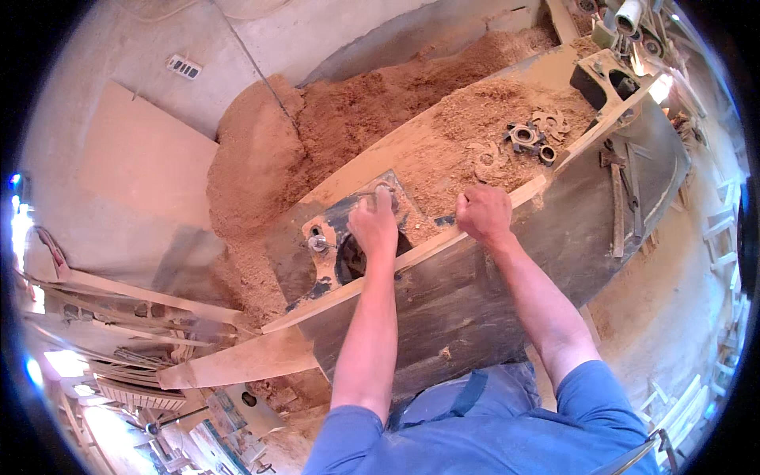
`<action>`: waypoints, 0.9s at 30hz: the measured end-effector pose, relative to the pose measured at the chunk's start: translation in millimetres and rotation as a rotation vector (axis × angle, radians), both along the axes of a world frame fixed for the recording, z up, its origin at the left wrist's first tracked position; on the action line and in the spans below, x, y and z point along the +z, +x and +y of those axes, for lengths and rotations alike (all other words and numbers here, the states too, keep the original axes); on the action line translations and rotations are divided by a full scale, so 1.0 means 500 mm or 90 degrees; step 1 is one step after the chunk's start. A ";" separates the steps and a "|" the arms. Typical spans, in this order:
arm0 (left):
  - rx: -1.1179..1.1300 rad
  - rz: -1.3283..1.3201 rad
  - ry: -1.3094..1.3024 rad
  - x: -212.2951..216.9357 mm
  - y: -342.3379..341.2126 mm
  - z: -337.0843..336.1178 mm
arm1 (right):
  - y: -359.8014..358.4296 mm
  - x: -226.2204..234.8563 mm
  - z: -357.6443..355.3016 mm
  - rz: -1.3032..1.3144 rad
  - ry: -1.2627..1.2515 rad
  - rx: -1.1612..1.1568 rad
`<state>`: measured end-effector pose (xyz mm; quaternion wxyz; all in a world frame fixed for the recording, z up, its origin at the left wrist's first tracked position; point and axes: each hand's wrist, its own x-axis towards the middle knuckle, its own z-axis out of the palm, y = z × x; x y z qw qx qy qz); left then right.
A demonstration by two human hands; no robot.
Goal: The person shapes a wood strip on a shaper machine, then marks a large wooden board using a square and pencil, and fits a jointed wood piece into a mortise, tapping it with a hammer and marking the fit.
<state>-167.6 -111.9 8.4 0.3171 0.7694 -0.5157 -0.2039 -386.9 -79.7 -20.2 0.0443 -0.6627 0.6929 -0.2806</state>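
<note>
Head view: a person in a blue shirt leans over a woodworking machine table [507, 261] half buried in sawdust [317, 127]
Left hand [374, 226]: fingers curled on a thin metal rod or tool [372, 192] at the round opening [352, 265] of the table; whether it is fully clamped one cannot tell
Right hand [483, 212]: closed in a fist on the wooden fence strip [443, 241]; what is inside the fist is hidden
Relation: the opening lies directly under the left hand, to the left of the right hand; the left hand is nearer; the strip's long axis runs from lower left to upper right
Other things: metal cutter heads [529, 138] lie well apart, up right; a bolt [318, 241] stands just beside the opening
</note>
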 end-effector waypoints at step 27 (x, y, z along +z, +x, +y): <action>0.094 0.125 -0.061 -0.055 -0.053 -0.043 | 0.003 -0.017 -0.006 -0.050 0.081 0.038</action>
